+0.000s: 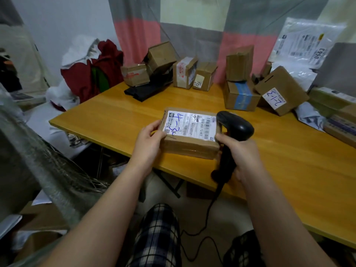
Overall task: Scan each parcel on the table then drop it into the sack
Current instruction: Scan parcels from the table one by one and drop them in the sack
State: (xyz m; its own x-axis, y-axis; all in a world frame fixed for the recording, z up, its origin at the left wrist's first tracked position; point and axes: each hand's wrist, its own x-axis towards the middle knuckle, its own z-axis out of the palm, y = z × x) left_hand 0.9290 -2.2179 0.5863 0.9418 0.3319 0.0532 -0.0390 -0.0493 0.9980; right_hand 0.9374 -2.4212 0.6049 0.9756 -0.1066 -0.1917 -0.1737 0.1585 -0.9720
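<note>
At the far left a grey woven sack (28, 151) stands beside the tabletop (115, 112), its mouth slack and well apart from the parcel. Behind it, by the wall, a red bag (84, 78) sits among white plastic.

On the back left of the tabletop, a black bundle (148, 89) lies under a group of brown boxes (160, 56), one of which is tilted on a corner.

The left hand (148, 139) grips the left end of the parcel (190, 145), thumb on top at the edge of the label (189, 124) and fingers curled beneath. The parcel is a flat brown carton at the near edge of the tabletop, label up, with "4-34" written on it in blue. I cannot tell whether it rests on the wood or is lifted slightly.

Just beside the parcel's right end is the black scanner (235, 128), its head over the label's barcode corner. The right hand (240, 153) is clamped round the scanner's handle, with the thumb touching the parcel's near right corner. A cable (210, 209) hangs from the handle down past the checked shorts (156, 237).

Farther right, at the back, more cartons are stacked: one banded in blue tape (240, 97), and one marked "2-1-3" (279, 93) leaning beside it. A white mailer (306, 45) stands against the curtain behind them.
</note>
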